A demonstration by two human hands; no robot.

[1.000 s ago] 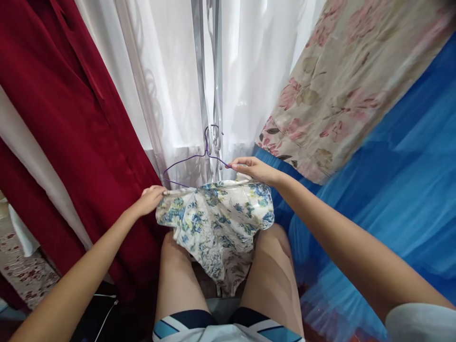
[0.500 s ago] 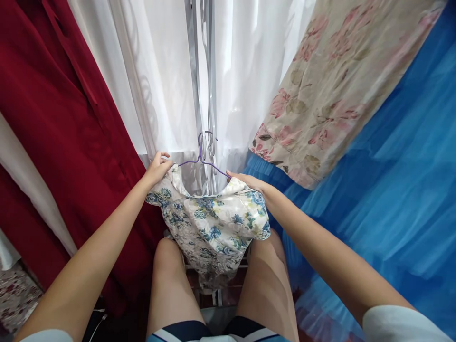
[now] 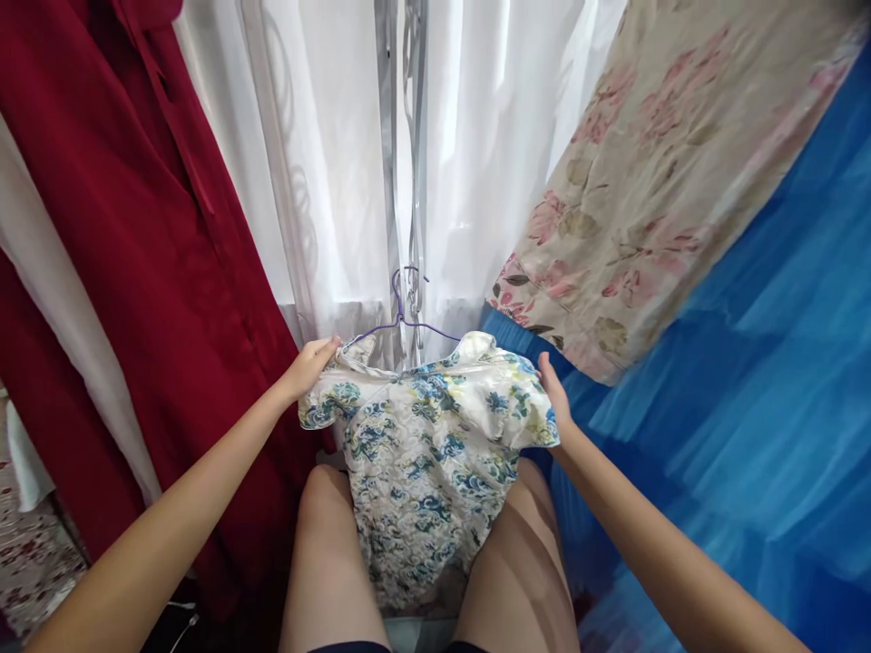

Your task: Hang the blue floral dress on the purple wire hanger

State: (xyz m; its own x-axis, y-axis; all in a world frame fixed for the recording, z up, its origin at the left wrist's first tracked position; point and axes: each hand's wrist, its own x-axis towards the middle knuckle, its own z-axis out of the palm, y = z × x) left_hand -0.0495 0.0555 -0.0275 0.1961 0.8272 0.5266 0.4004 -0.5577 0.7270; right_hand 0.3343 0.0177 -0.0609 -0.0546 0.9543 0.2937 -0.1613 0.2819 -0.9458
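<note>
A white blouse (image 3: 428,453) with blue and green flowers hangs in front of my knees on a thin purple hanger (image 3: 400,313). The hanger's hook rests at a white rail fitting. My left hand (image 3: 311,367) is closed on the blouse's left shoulder, near the neckline. Beside the right sleeve's outer edge is my right hand (image 3: 556,397), its visible digit stretched out. The rest of its fingers are partly hidden by the sleeve, and it does not appear to grip the cloth.
Dark red garments (image 3: 163,299) hang on the left. A beige floral garment (image 3: 632,199) and a blue tulle garment (image 3: 768,363) hang on the right. White curtains (image 3: 327,163) and grey vertical strips (image 3: 385,109) are behind the hanger. My thighs (image 3: 333,562) lie below the blouse.
My right hand has slid from the hanger's right arm outward to the sleeve's edge. The blouse is spread wider and hangs flatter. My left hand has shifted slightly down and stays at the left shoulder.
</note>
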